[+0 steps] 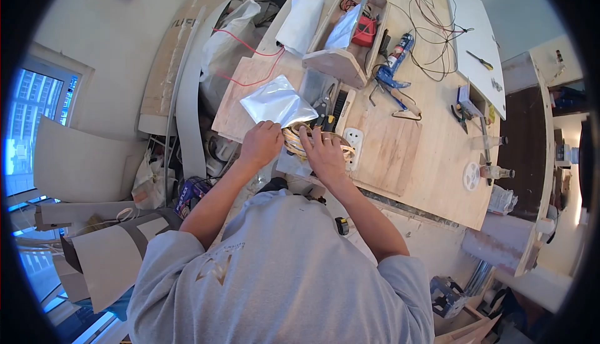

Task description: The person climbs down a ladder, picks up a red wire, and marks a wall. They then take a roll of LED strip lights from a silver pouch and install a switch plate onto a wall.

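Observation:
At the near edge of the wooden table, my left hand [263, 143] has its fingers closed at the lower edge of a shiny silver bag [279, 102]. My right hand [323, 151] lies with curved fingers on a coil of yellowish cable [292, 139], and a ring shows on one finger. The coil sits between both hands, partly covered by the right one. Just beyond it are pliers [323, 106] with dark and yellow handles and a black-bristled brush [340, 108]. A white socket strip [353, 148] is right beside my right hand.
Farther back stands a wooden tool box [338, 63] holding a red meter [365, 31]. To its right lie a blue caulking gun [392, 75] and tangled thin wires [437, 28]. Glass bottles [497, 172] are at the right edge. Cardboard [164, 72] leans at the left.

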Action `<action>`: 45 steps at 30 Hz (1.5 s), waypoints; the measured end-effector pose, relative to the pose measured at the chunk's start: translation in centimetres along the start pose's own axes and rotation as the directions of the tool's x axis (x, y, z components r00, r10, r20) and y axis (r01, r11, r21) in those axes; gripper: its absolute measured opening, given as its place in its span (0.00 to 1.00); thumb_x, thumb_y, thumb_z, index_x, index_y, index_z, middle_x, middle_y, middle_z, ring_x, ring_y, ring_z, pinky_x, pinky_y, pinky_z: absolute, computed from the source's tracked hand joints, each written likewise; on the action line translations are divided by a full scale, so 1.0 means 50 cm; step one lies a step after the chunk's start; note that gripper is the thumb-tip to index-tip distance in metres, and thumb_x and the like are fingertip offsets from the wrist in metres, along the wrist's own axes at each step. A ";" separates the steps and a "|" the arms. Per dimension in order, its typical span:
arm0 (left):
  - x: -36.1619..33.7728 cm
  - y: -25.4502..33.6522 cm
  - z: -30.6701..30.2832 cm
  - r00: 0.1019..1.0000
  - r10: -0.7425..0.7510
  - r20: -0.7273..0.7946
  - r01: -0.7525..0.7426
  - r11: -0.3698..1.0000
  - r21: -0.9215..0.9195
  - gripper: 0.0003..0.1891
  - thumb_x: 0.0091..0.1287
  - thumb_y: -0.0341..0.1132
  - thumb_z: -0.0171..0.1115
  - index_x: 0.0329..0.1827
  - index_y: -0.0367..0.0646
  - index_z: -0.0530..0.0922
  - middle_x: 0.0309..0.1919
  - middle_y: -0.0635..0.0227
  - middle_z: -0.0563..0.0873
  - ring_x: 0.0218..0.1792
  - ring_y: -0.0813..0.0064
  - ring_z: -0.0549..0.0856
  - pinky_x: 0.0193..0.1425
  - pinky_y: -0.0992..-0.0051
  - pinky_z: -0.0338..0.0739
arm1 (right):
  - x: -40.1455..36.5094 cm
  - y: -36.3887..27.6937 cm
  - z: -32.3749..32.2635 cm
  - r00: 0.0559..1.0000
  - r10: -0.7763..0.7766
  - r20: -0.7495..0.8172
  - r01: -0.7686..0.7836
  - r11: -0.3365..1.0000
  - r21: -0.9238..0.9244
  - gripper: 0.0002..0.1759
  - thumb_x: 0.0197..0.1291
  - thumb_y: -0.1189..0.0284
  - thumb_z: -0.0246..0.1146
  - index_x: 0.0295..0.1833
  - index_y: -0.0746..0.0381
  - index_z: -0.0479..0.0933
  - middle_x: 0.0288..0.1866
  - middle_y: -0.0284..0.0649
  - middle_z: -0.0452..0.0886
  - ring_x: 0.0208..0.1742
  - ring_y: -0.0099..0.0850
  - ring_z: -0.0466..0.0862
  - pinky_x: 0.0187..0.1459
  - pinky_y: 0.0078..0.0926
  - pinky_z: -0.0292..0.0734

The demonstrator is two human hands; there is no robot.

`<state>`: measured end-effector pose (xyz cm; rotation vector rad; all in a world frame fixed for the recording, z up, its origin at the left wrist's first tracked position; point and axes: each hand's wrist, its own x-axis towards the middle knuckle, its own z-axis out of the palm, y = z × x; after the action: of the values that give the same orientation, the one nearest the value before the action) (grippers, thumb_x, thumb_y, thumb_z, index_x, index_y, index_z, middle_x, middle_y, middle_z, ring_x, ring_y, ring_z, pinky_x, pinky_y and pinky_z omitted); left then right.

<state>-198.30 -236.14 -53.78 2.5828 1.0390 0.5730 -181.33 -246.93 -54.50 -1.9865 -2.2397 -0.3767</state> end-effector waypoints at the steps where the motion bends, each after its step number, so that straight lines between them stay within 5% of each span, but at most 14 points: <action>1: 0.002 0.004 0.000 1.000 0.005 -0.007 -0.004 1.000 0.016 0.05 0.60 0.31 0.59 0.30 0.39 0.77 0.28 0.58 0.81 0.34 0.57 0.83 0.39 0.61 0.80 | 0.001 0.000 -0.001 1.000 0.000 0.007 0.000 1.000 -0.004 0.27 0.57 0.70 0.57 0.65 0.57 0.68 0.50 0.44 0.75 0.43 0.35 0.79 0.39 0.33 0.73; 13: 0.015 0.020 0.006 0.998 0.001 -0.058 0.002 0.998 0.064 0.08 0.60 0.35 0.61 0.26 0.41 0.79 0.26 0.61 0.80 0.31 0.61 0.84 0.33 0.65 0.81 | -0.004 -0.006 0.003 0.998 -0.050 -0.036 0.047 0.995 -0.093 0.25 0.58 0.68 0.55 0.63 0.58 0.70 0.49 0.43 0.75 0.43 0.36 0.76 0.44 0.33 0.73; 19: 0.016 0.016 -0.007 0.969 0.246 0.033 -0.248 0.956 0.158 0.06 0.61 0.33 0.60 0.29 0.41 0.79 0.27 0.63 0.78 0.36 0.63 0.81 0.40 0.66 0.79 | 0.017 -0.001 -0.020 0.999 -0.004 -0.045 0.001 0.998 -0.061 0.21 0.57 0.68 0.56 0.57 0.59 0.72 0.42 0.39 0.74 0.43 0.33 0.77 0.43 0.31 0.72; 25: 0.071 0.045 -0.075 0.958 0.263 0.117 -0.261 0.965 -0.034 0.07 0.62 0.34 0.59 0.29 0.40 0.79 0.27 0.61 0.77 0.36 0.62 0.81 0.41 0.64 0.78 | 0.061 0.068 -0.091 0.998 -0.043 0.041 0.043 0.999 0.003 0.17 0.56 0.71 0.57 0.53 0.60 0.71 0.42 0.39 0.74 0.43 0.34 0.79 0.40 0.31 0.75; 29: 0.147 0.070 -0.114 0.883 0.250 0.398 -0.288 0.957 0.039 0.11 0.63 0.36 0.57 0.26 0.38 0.81 0.29 0.55 0.81 0.35 0.54 0.82 0.43 0.58 0.77 | 0.094 0.138 -0.161 0.934 -0.045 0.353 -0.024 0.982 0.188 0.21 0.58 0.74 0.58 0.58 0.63 0.68 0.46 0.45 0.77 0.46 0.43 0.83 0.43 0.40 0.79; 31: 0.190 0.092 -0.135 0.813 0.178 0.554 -0.274 0.957 0.095 0.12 0.62 0.36 0.57 0.26 0.38 0.82 0.29 0.52 0.84 0.35 0.53 0.84 0.43 0.58 0.78 | 0.102 0.175 -0.178 0.945 -0.060 0.323 -0.002 0.982 0.188 0.25 0.55 0.76 0.60 0.61 0.63 0.66 0.48 0.47 0.77 0.48 0.44 0.82 0.43 0.41 0.79; 33: 0.227 0.106 -0.151 0.797 0.208 0.567 -0.288 0.956 0.055 0.09 0.58 0.33 0.59 0.28 0.38 0.84 0.30 0.49 0.85 0.35 0.52 0.86 0.42 0.58 0.80 | 0.111 0.205 -0.208 0.936 -0.064 0.347 -0.026 0.968 0.249 0.33 0.50 0.80 0.62 0.65 0.63 0.63 0.53 0.50 0.77 0.50 0.47 0.82 0.45 0.44 0.79; 36: 0.246 0.122 -0.128 0.689 0.289 0.665 -0.396 0.918 0.011 0.07 0.55 0.33 0.62 0.29 0.39 0.85 0.30 0.49 0.86 0.34 0.53 0.87 0.41 0.59 0.81 | 0.098 0.241 -0.189 0.950 -0.112 0.293 -0.002 0.932 0.362 0.30 0.51 0.80 0.60 0.62 0.64 0.66 0.49 0.51 0.78 0.49 0.49 0.81 0.46 0.44 0.78; 37: 0.272 0.125 -0.122 0.641 0.321 0.697 -0.461 0.887 0.015 0.07 0.55 0.33 0.63 0.29 0.39 0.85 0.30 0.50 0.86 0.33 0.53 0.87 0.40 0.59 0.81 | 0.096 0.243 -0.189 0.924 -0.064 0.377 -0.096 0.915 0.393 0.22 0.51 0.78 0.60 0.55 0.64 0.73 0.43 0.53 0.80 0.47 0.50 0.81 0.46 0.44 0.78; 38: 0.268 0.146 -0.137 0.607 0.296 0.738 -0.288 0.947 -0.143 0.07 0.53 0.31 0.58 0.23 0.42 0.84 0.21 0.53 0.84 0.26 0.57 0.85 0.33 0.56 0.79 | 0.074 0.265 -0.119 0.879 -0.029 0.475 -0.196 0.887 0.418 0.14 0.52 0.76 0.58 0.46 0.63 0.78 0.38 0.54 0.80 0.46 0.51 0.81 0.47 0.46 0.77; 39: 0.271 0.114 -0.081 0.644 0.411 0.646 -0.435 0.890 -0.132 0.07 0.52 0.32 0.59 0.25 0.43 0.85 0.23 0.54 0.86 0.27 0.61 0.86 0.34 0.57 0.80 | 0.048 0.292 -0.039 0.953 -0.048 0.298 -0.127 0.832 0.540 0.14 0.53 0.75 0.57 0.46 0.62 0.80 0.41 0.53 0.82 0.45 0.51 0.81 0.48 0.46 0.76; 41: 0.284 0.155 -0.124 0.550 0.352 0.758 -0.489 0.871 -0.049 0.10 0.52 0.38 0.62 0.30 0.41 0.85 0.30 0.53 0.87 0.34 0.54 0.87 0.40 0.57 0.80 | 0.083 0.244 -0.212 0.879 -0.074 0.471 -0.197 0.843 0.500 0.24 0.50 0.76 0.61 0.56 0.59 0.76 0.44 0.55 0.82 0.46 0.51 0.82 0.51 0.43 0.76; 45: 0.307 0.181 -0.120 0.505 0.318 0.802 -0.551 0.834 0.016 0.12 0.53 0.40 0.62 0.32 0.41 0.86 0.32 0.52 0.87 0.37 0.52 0.86 0.42 0.58 0.80 | 0.061 0.245 -0.167 0.859 -0.198 0.472 -0.188 0.736 0.650 0.34 0.46 0.73 0.67 0.63 0.57 0.70 0.47 0.54 0.82 0.49 0.50 0.82 0.51 0.40 0.76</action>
<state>-185.63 -230.77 -40.95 2.8433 0.1327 -0.6615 -170.18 -244.96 -44.42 -1.7632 -2.1474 0.9833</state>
